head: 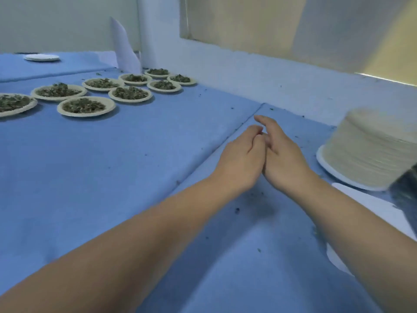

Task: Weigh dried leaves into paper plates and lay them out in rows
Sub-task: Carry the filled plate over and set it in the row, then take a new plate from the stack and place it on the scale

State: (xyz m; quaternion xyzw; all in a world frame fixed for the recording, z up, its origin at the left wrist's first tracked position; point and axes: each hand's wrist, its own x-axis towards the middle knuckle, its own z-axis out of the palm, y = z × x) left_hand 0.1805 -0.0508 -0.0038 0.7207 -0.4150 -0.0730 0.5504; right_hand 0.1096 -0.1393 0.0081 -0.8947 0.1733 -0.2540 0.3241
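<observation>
Left hand (242, 159) and right hand (284, 155) touch over the tabletop (112, 168) seam, each grip loose and empty, while leaf-filled plates (86, 106) sit in two rows far left and the plate stack (370, 150) stands near the right edge, crumb-flecked room between.

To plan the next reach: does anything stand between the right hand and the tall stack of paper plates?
Nothing visible does: only blue table cloth lies between the right hand and the stack of pale paper plates.
</observation>
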